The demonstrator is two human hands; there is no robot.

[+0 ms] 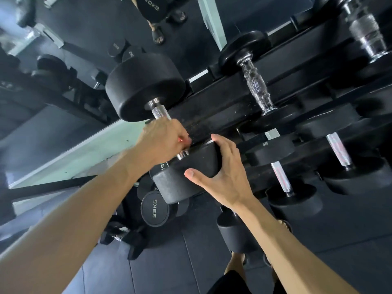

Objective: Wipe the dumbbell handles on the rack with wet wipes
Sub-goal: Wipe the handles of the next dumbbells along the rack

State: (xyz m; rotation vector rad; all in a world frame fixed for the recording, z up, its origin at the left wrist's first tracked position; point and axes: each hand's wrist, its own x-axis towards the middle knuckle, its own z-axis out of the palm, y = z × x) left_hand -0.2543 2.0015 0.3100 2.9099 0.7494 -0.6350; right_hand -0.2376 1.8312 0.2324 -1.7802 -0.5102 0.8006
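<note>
The left hand has its grip curled tight round the knurled handle of a large black dumbbell lying on the top tier of the rack; any wipe under the fingers cannot be told. The right hand cups the near head with spread fingers, grip wide. Below sits a dumbbell marked 35KG.
</note>
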